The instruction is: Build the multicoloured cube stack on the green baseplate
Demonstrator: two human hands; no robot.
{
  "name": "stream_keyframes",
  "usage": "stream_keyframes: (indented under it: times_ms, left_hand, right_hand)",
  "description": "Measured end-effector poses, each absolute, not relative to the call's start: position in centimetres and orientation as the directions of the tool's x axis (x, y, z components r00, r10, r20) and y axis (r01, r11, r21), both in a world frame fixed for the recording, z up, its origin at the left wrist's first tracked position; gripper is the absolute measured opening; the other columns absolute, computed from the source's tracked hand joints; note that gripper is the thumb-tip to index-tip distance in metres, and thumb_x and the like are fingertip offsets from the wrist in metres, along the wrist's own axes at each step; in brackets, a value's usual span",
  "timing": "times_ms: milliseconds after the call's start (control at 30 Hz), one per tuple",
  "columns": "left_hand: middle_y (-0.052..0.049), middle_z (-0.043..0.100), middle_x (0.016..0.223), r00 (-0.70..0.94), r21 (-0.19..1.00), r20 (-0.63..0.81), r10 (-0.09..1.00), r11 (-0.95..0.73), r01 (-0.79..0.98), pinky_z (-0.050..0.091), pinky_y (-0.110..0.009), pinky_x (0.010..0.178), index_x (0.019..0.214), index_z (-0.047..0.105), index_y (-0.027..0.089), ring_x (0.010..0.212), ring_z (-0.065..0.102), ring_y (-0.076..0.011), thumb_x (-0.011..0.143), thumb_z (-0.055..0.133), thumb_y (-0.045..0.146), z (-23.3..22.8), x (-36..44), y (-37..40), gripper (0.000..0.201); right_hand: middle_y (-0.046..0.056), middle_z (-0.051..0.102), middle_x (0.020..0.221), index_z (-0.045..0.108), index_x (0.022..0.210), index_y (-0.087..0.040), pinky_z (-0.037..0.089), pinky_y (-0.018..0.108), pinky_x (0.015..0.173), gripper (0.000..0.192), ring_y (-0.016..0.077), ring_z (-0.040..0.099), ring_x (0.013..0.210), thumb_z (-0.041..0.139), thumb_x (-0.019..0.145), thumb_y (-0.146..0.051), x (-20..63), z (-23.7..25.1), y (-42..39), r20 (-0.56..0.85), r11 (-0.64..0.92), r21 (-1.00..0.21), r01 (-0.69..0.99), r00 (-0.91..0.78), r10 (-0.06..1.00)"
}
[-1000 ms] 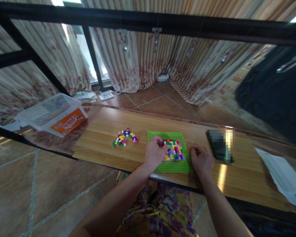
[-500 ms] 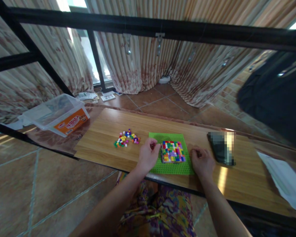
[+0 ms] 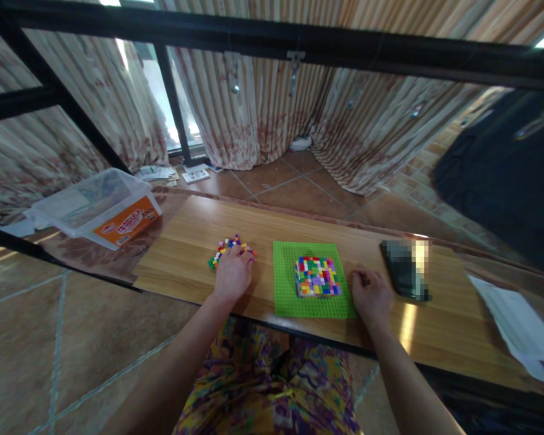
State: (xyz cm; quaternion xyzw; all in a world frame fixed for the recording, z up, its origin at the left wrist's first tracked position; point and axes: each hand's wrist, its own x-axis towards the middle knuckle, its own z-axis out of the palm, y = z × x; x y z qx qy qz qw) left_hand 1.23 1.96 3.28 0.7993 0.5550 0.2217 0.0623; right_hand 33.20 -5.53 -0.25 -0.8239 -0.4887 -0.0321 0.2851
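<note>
My left hand point(image 3: 233, 272) is over a loose pile of small coloured toy bricks point(image 3: 216, 258), its fingers reaching out and down onto them and hiding part of the pile. Whether a brick lies under the fingertips cannot be seen. A block built of many-coloured bricks point(image 3: 318, 277) stands on the green baseplate point(image 3: 284, 290), between my two hands. My right hand point(image 3: 374, 294) rests by the plate's right edge with its fingers curled closed. Anything inside those fingers is hidden.
A black phone point(image 3: 401, 269), partly blurred, lies on the wooden table point(image 3: 185, 266) beyond my right hand. White paper point(image 3: 512, 326) is at the right end. A clear plastic box point(image 3: 104, 205) with an orange label stands at the left. A dark metal bar point(image 3: 254, 36) crosses above.
My left hand has moved left from the built block to the loose bricks, its fingers now reaching down. My right hand stays curled beside the plate. The view has shifted slightly.
</note>
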Motion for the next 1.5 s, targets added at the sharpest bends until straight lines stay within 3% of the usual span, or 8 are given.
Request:
stream_keyframes:
  times_ms: [167, 300, 400, 633, 1233, 1500]
  left_hand:
    - [-0.006, 0.064, 0.088, 0.245, 0.541, 0.3, 0.922, -0.376, 0.752, 0.046, -0.032, 0.083, 0.082, 0.063, 0.02, 0.087, 0.058, -0.0188, 0.084, 0.05, 0.02, 3.8, 2.5, 0.8, 0.013]
    - [-0.001, 0.066, 0.079, 0.278, 0.756, 0.21, 0.937, -0.336, 0.562, 0.047, -0.025, 0.07, 0.083, 0.063, 0.02, 0.072, 0.06, -0.0129, 0.084, 0.051, 0.02, 4.6, 4.7, -0.7, 0.012]
    - [0.0, 0.067, 0.076, 0.298, 0.839, 0.153, 0.942, -0.283, 0.465, 0.047, -0.023, 0.064, 0.084, 0.065, 0.02, 0.067, 0.06, -0.0118, 0.083, 0.052, 0.022, 4.8, 6.1, -1.6, 0.013]
    - [-0.002, 0.07, 0.084, 0.322, 0.883, 0.161, 0.933, -0.282, 0.376, 0.048, -0.024, 0.072, 0.084, 0.066, 0.02, 0.076, 0.062, -0.0128, 0.083, 0.054, 0.021, 5.2, 8.2, -2.1, 0.012]
    - [-0.001, 0.067, 0.082, 0.304, 0.869, 0.167, 0.938, -0.286, 0.404, 0.046, -0.025, 0.07, 0.081, 0.064, 0.019, 0.075, 0.06, -0.0128, 0.081, 0.056, 0.019, 4.8, 9.7, -1.7, 0.009]
    - [0.0, 0.065, 0.078, 0.234, 0.946, 0.146, 0.961, -0.205, 0.252, 0.046, -0.024, 0.069, 0.077, 0.066, 0.018, 0.073, 0.058, -0.012, 0.076, 0.061, 0.016, 4.3, 10.5, -1.8, 0.006]
  right_hand:
    - [0.007, 0.061, 0.084, 0.069, 0.086, -0.017, 0.033, 0.028, 0.062, 0.035, 0.016, 0.051, 0.068, 0.042, 0.081, -0.04, 33.4, -0.4, -5.5, 0.333, -0.348, -0.433, 0.831, 0.507, 0.795]
    - [0.007, 0.061, 0.084, 0.069, 0.087, -0.017, 0.033, 0.028, 0.061, 0.037, 0.0159, 0.05, 0.067, 0.041, 0.081, -0.041, 33.3, -0.4, -5.5, 0.325, -0.357, -0.442, 0.823, 0.518, 0.791]
    - [0.007, 0.061, 0.084, 0.07, 0.086, -0.017, 0.033, 0.028, 0.061, 0.037, 0.0156, 0.05, 0.067, 0.042, 0.081, -0.042, 33.2, -0.4, -5.5, 0.326, -0.366, -0.44, 0.82, 0.526, 0.786]
    - [0.007, 0.061, 0.085, 0.07, 0.085, -0.018, 0.032, 0.027, 0.061, 0.034, 0.0158, 0.051, 0.069, 0.044, 0.081, -0.04, 33.2, -0.3, -5.4, 0.326, -0.36, -0.451, 0.817, 0.526, 0.786]
    - [0.005, 0.063, 0.086, 0.07, 0.086, -0.019, 0.031, 0.026, 0.059, 0.031, 0.0143, 0.051, 0.067, 0.046, 0.08, -0.037, 33.0, -0.1, -5.4, 0.319, -0.383, -0.436, 0.815, 0.538, 0.781]
    - [0.006, 0.062, 0.085, 0.071, 0.086, -0.018, 0.032, 0.027, 0.061, 0.031, 0.0147, 0.05, 0.067, 0.046, 0.081, -0.037, 33.0, -0.1, -5.4, 0.332, -0.372, -0.437, 0.819, 0.531, 0.78]
